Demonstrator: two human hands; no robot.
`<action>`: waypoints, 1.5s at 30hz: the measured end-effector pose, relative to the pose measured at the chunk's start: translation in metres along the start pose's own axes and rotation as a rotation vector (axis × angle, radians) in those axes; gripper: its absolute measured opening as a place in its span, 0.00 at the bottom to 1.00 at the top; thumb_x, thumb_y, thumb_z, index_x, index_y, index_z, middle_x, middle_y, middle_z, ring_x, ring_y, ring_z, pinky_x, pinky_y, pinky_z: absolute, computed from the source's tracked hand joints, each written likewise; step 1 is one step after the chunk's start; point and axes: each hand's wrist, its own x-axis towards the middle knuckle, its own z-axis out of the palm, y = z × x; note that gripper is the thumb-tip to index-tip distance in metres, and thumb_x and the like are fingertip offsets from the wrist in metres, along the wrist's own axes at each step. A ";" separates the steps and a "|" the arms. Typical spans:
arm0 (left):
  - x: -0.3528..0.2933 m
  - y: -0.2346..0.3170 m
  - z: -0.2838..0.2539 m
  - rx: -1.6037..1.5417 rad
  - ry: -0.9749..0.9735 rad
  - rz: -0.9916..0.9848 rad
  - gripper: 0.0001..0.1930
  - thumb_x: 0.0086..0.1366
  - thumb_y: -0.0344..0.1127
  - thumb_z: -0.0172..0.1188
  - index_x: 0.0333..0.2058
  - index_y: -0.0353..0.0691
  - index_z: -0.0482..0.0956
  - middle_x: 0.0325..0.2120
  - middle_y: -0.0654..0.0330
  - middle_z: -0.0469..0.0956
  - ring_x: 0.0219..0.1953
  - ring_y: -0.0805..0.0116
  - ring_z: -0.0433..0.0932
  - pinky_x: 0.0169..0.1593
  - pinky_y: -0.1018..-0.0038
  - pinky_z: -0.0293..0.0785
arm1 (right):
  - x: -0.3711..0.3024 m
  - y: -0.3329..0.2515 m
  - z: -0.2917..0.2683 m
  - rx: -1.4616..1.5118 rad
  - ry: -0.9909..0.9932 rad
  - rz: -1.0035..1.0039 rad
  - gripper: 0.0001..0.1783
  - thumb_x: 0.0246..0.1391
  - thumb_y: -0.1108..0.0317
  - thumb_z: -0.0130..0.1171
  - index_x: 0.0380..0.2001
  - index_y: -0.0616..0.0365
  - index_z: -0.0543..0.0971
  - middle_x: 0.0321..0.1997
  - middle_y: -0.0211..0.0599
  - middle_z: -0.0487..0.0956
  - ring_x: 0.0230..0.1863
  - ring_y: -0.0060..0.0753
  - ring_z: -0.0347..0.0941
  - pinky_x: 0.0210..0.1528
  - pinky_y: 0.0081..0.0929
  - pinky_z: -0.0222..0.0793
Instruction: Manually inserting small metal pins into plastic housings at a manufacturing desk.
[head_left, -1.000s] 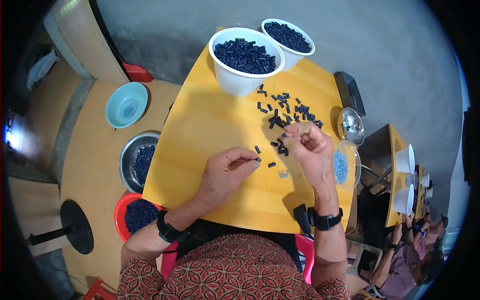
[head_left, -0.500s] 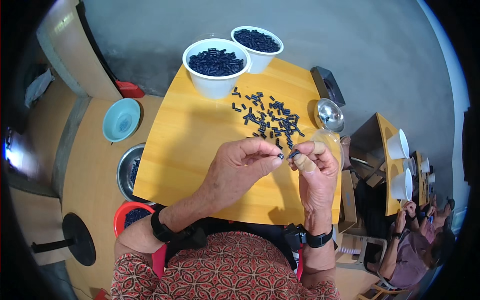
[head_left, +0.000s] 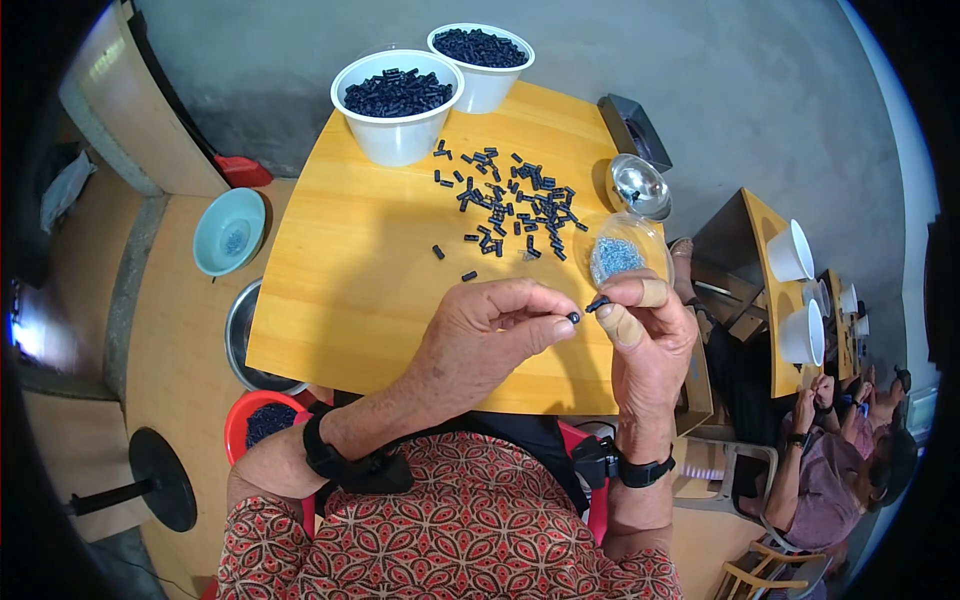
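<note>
From afar I see my left hand [head_left: 500, 325] pinched on a small black piece [head_left: 574, 317] and my right hand [head_left: 652, 345] closed on a dark part [head_left: 597, 304] just beside it, above the yellow table [head_left: 330, 290] — a lining-up step, I judge, which asks next for steady, fine alignment.

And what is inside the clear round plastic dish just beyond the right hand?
A heap of small silvery-blue pieces shows in the clear round plastic dish. The right hand hides its near edge, and the top layer covers whatever lies beneath.
</note>
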 end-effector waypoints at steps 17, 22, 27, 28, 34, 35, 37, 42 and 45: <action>-0.004 -0.009 -0.002 0.021 0.064 0.051 0.07 0.61 0.29 0.63 0.37 0.32 0.81 0.30 0.63 0.81 0.34 0.79 0.77 0.41 0.79 0.74 | -0.002 -0.006 0.007 -0.341 -0.077 -0.092 0.08 0.44 0.78 0.69 0.31 0.64 0.81 0.33 0.37 0.79 0.37 0.28 0.74 0.41 0.23 0.68; -0.004 -0.012 -0.003 0.033 0.065 0.037 0.08 0.61 0.30 0.64 0.36 0.32 0.82 0.30 0.62 0.82 0.34 0.78 0.78 0.41 0.78 0.75 | -0.006 -0.005 0.010 -0.440 -0.049 -0.163 0.08 0.43 0.76 0.70 0.29 0.64 0.82 0.30 0.38 0.80 0.34 0.30 0.74 0.38 0.25 0.68; -0.005 -0.015 -0.004 0.014 0.071 0.025 0.08 0.60 0.30 0.64 0.36 0.33 0.82 0.30 0.62 0.82 0.34 0.78 0.78 0.41 0.78 0.75 | -0.006 -0.001 0.010 -0.529 -0.092 -0.238 0.08 0.42 0.76 0.69 0.29 0.63 0.81 0.30 0.39 0.80 0.33 0.33 0.74 0.37 0.26 0.69; -0.005 -0.017 -0.004 0.016 0.066 0.026 0.08 0.60 0.30 0.64 0.36 0.32 0.82 0.30 0.62 0.82 0.34 0.78 0.78 0.41 0.78 0.74 | -0.007 -0.002 0.010 -0.578 -0.108 -0.268 0.08 0.42 0.77 0.69 0.29 0.63 0.81 0.30 0.40 0.80 0.32 0.34 0.74 0.36 0.27 0.69; -0.011 -0.025 -0.008 -0.048 0.008 -0.054 0.07 0.63 0.25 0.61 0.39 0.30 0.80 0.35 0.63 0.80 0.39 0.79 0.76 0.45 0.80 0.74 | -0.013 0.011 0.015 -0.737 -0.127 -0.497 0.12 0.36 0.80 0.68 0.29 0.62 0.81 0.29 0.41 0.79 0.31 0.39 0.73 0.35 0.30 0.70; -0.012 -0.026 -0.009 -0.084 0.003 -0.078 0.07 0.63 0.25 0.61 0.39 0.30 0.80 0.35 0.64 0.80 0.39 0.80 0.76 0.45 0.80 0.73 | -0.014 0.012 0.015 -0.736 -0.129 -0.493 0.12 0.36 0.80 0.68 0.29 0.62 0.81 0.29 0.41 0.79 0.31 0.39 0.73 0.35 0.30 0.70; -0.013 -0.033 -0.009 -0.114 -0.004 -0.098 0.06 0.63 0.25 0.60 0.39 0.31 0.80 0.34 0.64 0.80 0.39 0.80 0.76 0.45 0.80 0.73 | -0.016 0.014 0.016 -0.793 -0.157 -0.538 0.14 0.35 0.81 0.67 0.31 0.62 0.81 0.29 0.40 0.78 0.31 0.39 0.73 0.35 0.31 0.70; -0.010 -0.038 -0.013 -0.134 -0.013 -0.124 0.06 0.63 0.27 0.60 0.37 0.32 0.81 0.34 0.64 0.80 0.38 0.79 0.76 0.45 0.79 0.72 | -0.014 0.016 0.015 -0.784 -0.191 -0.492 0.17 0.33 0.79 0.70 0.33 0.61 0.81 0.32 0.40 0.78 0.33 0.40 0.73 0.36 0.31 0.70; -0.007 -0.032 -0.014 -0.215 -0.014 -0.213 0.07 0.63 0.30 0.61 0.37 0.33 0.81 0.34 0.63 0.81 0.39 0.78 0.76 0.46 0.78 0.72 | -0.012 0.011 0.018 -0.793 -0.175 -0.432 0.20 0.32 0.76 0.72 0.35 0.61 0.80 0.34 0.39 0.78 0.37 0.42 0.73 0.39 0.33 0.70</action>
